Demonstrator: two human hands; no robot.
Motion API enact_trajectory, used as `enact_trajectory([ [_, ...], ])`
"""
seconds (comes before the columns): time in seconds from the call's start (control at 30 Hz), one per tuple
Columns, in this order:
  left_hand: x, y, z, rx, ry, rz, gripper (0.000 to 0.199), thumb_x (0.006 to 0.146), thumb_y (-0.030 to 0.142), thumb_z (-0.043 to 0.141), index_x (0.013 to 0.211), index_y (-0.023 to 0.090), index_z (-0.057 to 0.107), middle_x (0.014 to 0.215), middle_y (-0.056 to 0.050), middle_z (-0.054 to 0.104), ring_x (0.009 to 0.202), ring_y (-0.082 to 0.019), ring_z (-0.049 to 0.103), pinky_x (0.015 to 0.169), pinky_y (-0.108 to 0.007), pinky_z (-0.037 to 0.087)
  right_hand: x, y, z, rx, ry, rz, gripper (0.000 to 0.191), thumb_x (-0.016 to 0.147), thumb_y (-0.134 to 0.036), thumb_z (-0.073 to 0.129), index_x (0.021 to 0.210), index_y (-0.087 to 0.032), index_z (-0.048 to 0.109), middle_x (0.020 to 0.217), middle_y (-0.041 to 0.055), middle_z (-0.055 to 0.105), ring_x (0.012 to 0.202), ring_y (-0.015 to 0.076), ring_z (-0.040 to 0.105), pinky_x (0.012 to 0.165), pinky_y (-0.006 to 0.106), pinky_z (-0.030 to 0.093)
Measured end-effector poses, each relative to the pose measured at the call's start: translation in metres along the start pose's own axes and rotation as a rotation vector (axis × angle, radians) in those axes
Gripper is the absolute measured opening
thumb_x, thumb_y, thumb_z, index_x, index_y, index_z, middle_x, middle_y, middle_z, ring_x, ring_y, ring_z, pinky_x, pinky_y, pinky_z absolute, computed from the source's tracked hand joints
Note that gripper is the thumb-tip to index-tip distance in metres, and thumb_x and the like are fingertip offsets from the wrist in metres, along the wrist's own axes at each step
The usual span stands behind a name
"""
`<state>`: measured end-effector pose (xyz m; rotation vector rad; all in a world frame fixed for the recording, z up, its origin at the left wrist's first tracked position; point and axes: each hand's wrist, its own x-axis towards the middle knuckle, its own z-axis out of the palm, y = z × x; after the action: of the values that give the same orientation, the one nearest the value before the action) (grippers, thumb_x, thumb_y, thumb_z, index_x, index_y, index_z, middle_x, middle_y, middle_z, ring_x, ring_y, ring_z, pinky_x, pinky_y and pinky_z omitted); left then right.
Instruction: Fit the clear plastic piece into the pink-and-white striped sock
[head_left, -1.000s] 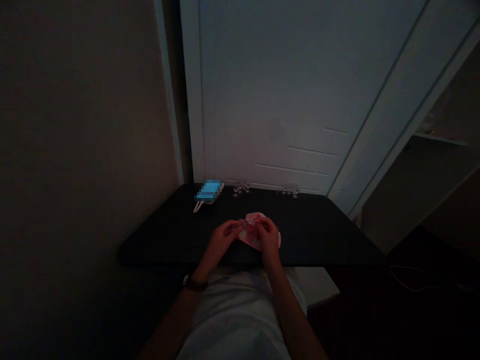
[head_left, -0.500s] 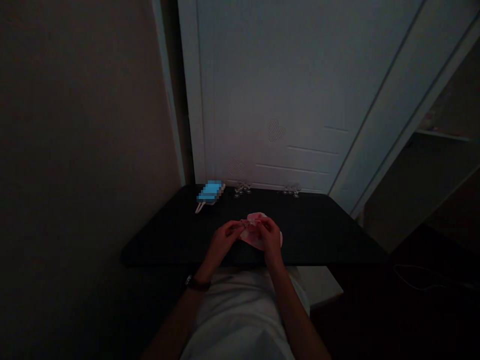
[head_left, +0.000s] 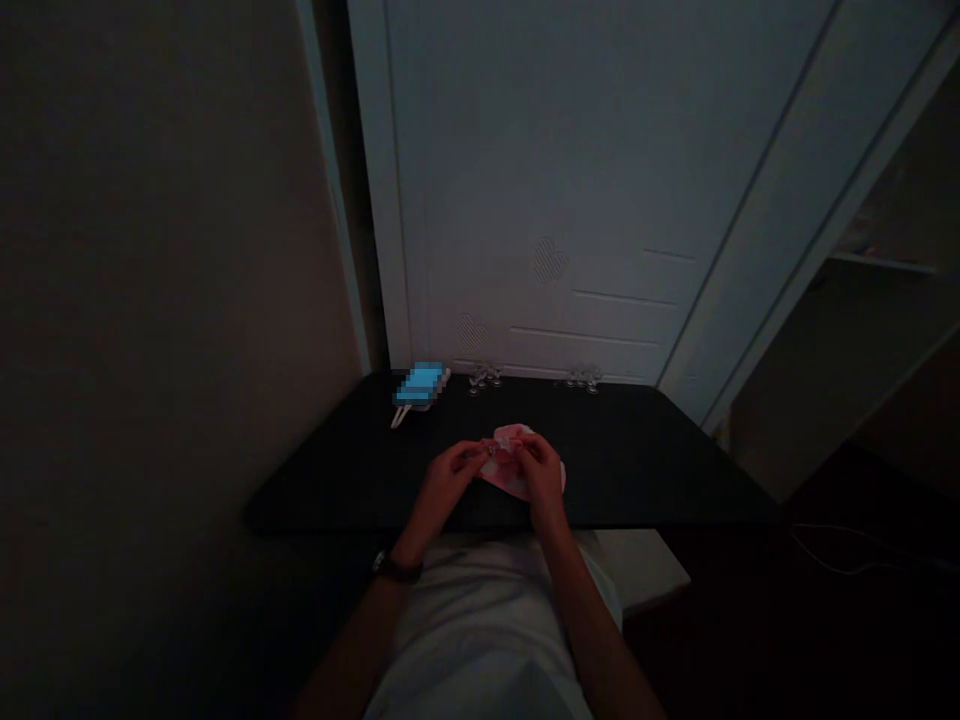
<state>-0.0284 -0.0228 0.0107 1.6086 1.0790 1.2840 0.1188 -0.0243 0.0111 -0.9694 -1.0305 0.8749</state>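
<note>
Both my hands meet over a pink and white flat piece [head_left: 512, 484] with a rounded outline, near the front of the dark table. It is too dim to tell whether this is paper, cloth or plastic. My left hand [head_left: 450, 470] is closed in a pinch at its left side, by a small shiny bit [head_left: 492, 451] whose kind I cannot make out. From the right, my right hand [head_left: 543, 472] pinches at the upper part of the piece, and its palm hides the right side. What exactly lies between the fingertips of each hand is too small to see.
On the black table [head_left: 622, 470] stand two clusters of small clear objects, one behind my hands [head_left: 486, 377] and one farther right [head_left: 583, 378]. A device with a blurred blue screen [head_left: 420, 384] and a white cable lies back left. A white panel [head_left: 525, 200] rises behind.
The view has shifted very slightly. My hands stay in nearly the same pinch over the pink and white piece, with only slight finger movement.
</note>
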Motion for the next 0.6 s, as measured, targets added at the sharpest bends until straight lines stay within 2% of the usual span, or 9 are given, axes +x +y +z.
enact_trajectory([
  [0.17, -0.0001, 0.0002, 0.0001, 0.025, 0.030, 0.017, 0.031, 0.072, 0.038, 0.058, 0.095, 0.017, 0.062, 0.095, -0.006, 0.067, 0.076, -0.018, 0.062, 0.062, -0.025, 0.047, -0.0004, 0.0004, -0.0005, 0.011, -0.005, -0.013, 0.012, 0.067, -0.027, 0.055, 0.072, -0.017, 0.059, 0.065, -0.0024, 0.057, 0.055, 0.0104, 0.049, 0.049, 0.020, 0.039],
  [0.6, 0.0027, -0.0069, 0.0012, -0.013, 0.014, 0.057, 0.027, 0.069, 0.029, 0.062, 0.093, 0.018, 0.060, 0.102, -0.007, 0.065, 0.084, -0.019, 0.063, 0.075, -0.030, 0.049, -0.0009, 0.0028, -0.0007, 0.038, -0.002, -0.031, 0.013, 0.065, -0.028, 0.056, 0.072, -0.017, 0.060, 0.063, -0.0034, 0.057, 0.052, 0.0098, 0.047, 0.048, 0.020, 0.037],
])
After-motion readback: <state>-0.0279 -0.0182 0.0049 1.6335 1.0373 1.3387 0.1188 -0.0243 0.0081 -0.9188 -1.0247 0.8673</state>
